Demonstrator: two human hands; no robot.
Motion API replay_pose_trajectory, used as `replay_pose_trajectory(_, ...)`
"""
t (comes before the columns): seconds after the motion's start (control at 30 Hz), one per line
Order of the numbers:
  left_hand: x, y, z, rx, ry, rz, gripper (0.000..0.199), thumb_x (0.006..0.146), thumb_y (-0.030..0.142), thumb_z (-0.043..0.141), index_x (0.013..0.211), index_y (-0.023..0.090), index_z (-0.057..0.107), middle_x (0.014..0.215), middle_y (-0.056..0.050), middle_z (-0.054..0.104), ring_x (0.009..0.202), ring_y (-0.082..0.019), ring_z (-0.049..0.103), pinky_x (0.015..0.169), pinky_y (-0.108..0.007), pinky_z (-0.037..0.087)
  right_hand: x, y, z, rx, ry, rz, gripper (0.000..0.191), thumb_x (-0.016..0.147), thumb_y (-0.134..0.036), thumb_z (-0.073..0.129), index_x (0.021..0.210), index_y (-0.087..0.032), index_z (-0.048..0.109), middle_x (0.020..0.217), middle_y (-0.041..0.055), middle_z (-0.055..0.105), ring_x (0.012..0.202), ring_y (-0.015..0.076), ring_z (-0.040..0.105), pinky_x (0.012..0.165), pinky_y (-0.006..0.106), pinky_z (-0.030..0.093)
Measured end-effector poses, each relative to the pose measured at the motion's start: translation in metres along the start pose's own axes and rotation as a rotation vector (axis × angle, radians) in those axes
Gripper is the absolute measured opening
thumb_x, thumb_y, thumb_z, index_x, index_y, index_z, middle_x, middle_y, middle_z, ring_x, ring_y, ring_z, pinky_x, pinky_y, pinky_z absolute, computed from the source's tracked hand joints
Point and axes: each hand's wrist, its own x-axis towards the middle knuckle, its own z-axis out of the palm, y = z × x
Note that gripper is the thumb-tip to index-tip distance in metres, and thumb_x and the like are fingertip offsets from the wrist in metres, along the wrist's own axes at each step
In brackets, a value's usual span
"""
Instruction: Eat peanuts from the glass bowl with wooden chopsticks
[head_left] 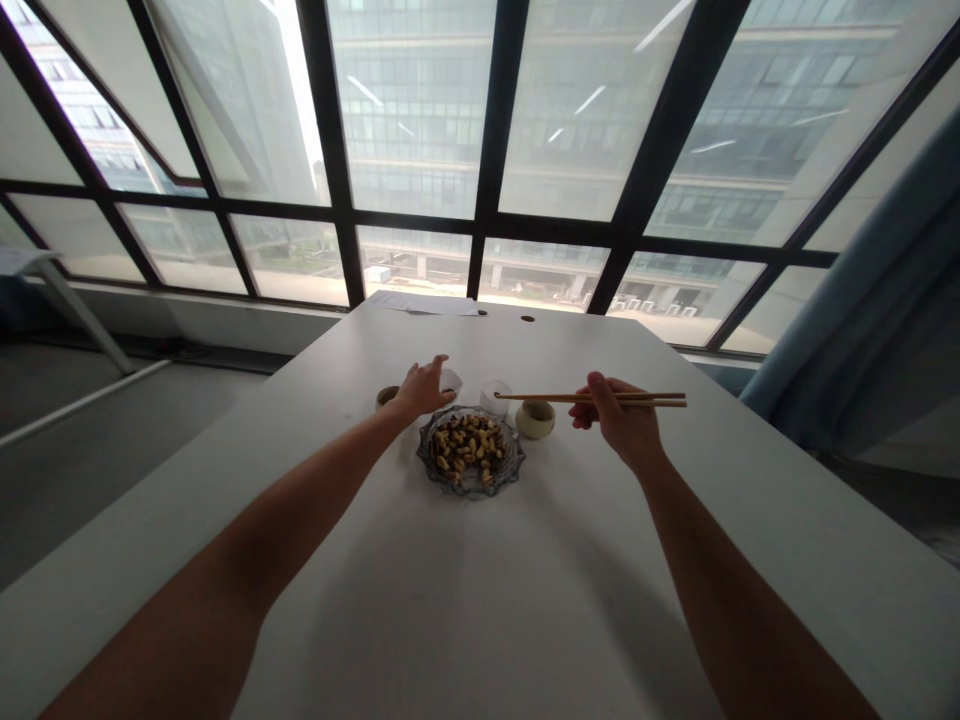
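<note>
My right hand (619,415) is closed around a pair of wooden chopsticks (555,397), held level and pointing left. Their tips meet at a small dark piece, in line with a clear cup (495,385); whether it is inside or in front of the cup I cannot tell. My left hand (422,388) reaches over the table with its fingers stretched out, beside another clear cup (451,380); contact with that cup is unclear. Just below both cups sits a scalloped glass dish (471,490) of peanuts and darker pieces (472,440).
A small pale-green cup (535,422) stands right of the dish, and a similar cup (386,396) is partly behind my left hand. White papers (424,303) lie at the far edge of the white table (465,600). Windows rise beyond, with a blue curtain (862,270) at right.
</note>
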Motion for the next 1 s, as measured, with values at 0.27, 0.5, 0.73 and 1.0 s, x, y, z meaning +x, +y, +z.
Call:
replay_pose_trajectory(0.27,0.017,0.043,0.009,-0.016,-0.116,-0.020,0.080,0.082,0.059,0.059,0.146,0.017,0.035,0.150,-0.018,0.049,0.141,-0.034,0.041,0.121,-0.053,0.014,0.005,0.001,-0.010,-0.045,0.107,0.019,0.060,0.073,-0.076,0.067,0.069,-0.016,0.066,0.053,0.0060,0.068,0.040,0.0152,0.062,0.038,0.025,0.050)
replay_pose_trajectory(0.5,0.029,0.080,0.028,-0.027,-0.149,0.113,0.078,0.079,0.043,0.068,0.146,0.021,0.033,0.130,-0.012,0.065,0.129,-0.029,0.054,0.119,-0.050,0.021,0.004,-0.007,-0.019,-0.108,0.070,-0.076,0.056,0.077,-0.071,0.067,0.068,-0.016,0.066,0.055,0.0056,0.068,0.041,0.0146,0.062,0.038,0.025,0.049)
replay_pose_trajectory(0.73,0.020,0.070,0.027,-0.074,0.119,0.452,0.071,0.075,0.015,0.061,0.144,0.020,0.041,0.140,-0.010,0.056,0.129,-0.027,0.050,0.116,-0.042,0.032,0.012,-0.004,-0.027,0.094,0.119,-0.079,0.055,0.077,-0.073,0.066,0.069,-0.018,0.065,0.052,0.0042,0.067,0.038,0.0157,0.059,0.039,0.029,0.050)
replay_pose_trajectory(1.0,0.028,0.069,0.030,-0.051,-0.068,0.008,0.076,0.075,0.034,0.071,0.141,0.015,0.040,0.130,-0.018,0.064,0.124,-0.033,0.057,0.112,-0.048,0.034,0.009,-0.017,-0.039,-0.247,0.067,-0.093,0.057,0.078,-0.073,0.064,0.068,-0.017,0.065,0.053,0.0059,0.068,0.040,0.0157,0.062,0.038,0.025,0.049)
